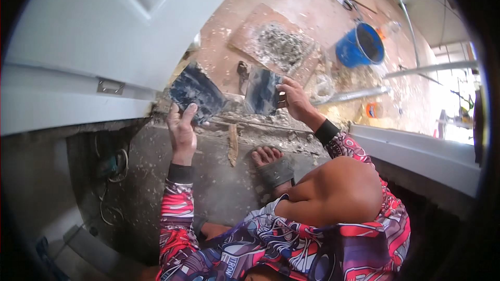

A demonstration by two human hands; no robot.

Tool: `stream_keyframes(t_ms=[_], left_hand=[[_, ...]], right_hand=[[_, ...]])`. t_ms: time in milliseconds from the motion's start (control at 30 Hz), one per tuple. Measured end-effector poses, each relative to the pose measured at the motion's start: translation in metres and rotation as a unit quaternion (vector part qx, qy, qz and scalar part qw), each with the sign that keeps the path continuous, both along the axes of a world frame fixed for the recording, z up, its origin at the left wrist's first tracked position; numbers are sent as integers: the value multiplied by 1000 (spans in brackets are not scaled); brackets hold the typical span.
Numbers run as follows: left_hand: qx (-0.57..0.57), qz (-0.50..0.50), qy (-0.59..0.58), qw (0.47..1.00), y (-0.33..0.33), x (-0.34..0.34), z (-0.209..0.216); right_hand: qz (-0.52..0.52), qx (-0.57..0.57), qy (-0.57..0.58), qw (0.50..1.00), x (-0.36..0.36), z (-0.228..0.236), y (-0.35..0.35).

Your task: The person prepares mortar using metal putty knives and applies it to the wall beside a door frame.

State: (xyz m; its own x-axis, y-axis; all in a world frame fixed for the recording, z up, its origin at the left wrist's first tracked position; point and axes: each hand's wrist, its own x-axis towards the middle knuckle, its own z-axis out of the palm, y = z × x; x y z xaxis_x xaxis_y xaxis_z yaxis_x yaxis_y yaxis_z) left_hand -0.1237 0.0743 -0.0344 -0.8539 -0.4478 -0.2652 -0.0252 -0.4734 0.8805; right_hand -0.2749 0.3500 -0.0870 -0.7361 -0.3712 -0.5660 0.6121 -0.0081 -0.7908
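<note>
In my left hand (182, 130) is a dark blue-black tile piece (197, 92) with pale marbled streaks, tilted over the doorway threshold. My fingers and thumb close on its near edge. A second, smaller rectangular tile piece (261, 91), also dark with a greyish smear, is gripped along its right edge by my right hand (296, 100). The two pieces are held close side by side with a narrow gap between them. Below them runs the rough, debris-strewn threshold (281, 134). A splintered wood strip (233, 144) lies there, close to my sandalled foot (273, 166).
A white door (94, 36) stands at the left. Beyond the threshold, a board (245, 26) carries a heap of grey mortar (281, 44), with a blue bucket (350, 51) to its right. A metal bar (359, 94) lies nearer. A teal corded tool (108, 167) sits at the lower left.
</note>
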Motion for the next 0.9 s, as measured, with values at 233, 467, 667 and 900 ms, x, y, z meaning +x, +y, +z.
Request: stream_keyframes(t_ms=[233,467,667,900], left_hand=[[7,-101,-24,995,8,-91,-28],[-244,-298,-119,915,54,-231,-140],[-771,-356,-28,526,52,-330,-247],[-817,-388,-8,426,126,-405,-283]], right_hand=[[-196,-63,-84,975,-4,-1,69],[-278,-96,-52,954,-55,-44,148],[-266,71,-95,957,-71,-109,127],[-304,75,-117,942,-77,-131,149]])
